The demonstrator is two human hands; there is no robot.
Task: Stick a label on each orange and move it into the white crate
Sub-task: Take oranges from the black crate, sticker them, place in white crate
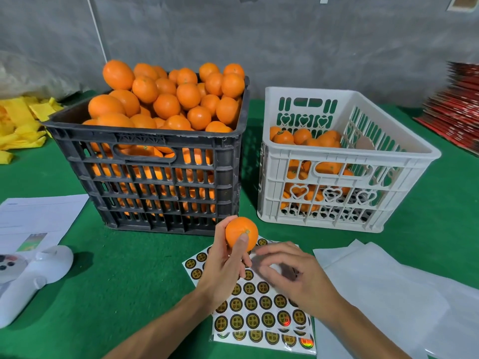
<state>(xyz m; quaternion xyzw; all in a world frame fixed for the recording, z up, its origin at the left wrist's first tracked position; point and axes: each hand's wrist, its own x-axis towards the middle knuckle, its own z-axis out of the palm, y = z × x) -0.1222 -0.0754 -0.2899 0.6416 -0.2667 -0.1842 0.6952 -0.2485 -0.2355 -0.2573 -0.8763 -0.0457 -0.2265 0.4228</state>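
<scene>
Green surface (129,268) carries everything; left hand (223,270) holds the orange (239,233) up near the white crate (337,161), right hand (293,275) curls over the label sheet (259,307), grip unclear; peel one label cleanly, press flat

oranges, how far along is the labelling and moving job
Done: a partial layer of oranges already lies in the white crate. In hand: the left hand holds one orange above the sticker sheet, while the right hand hovers over the sheet; it is blurred, so a label in its fingers cannot be told. Left: the black crate is heaped past its rim, so most remains.
</scene>
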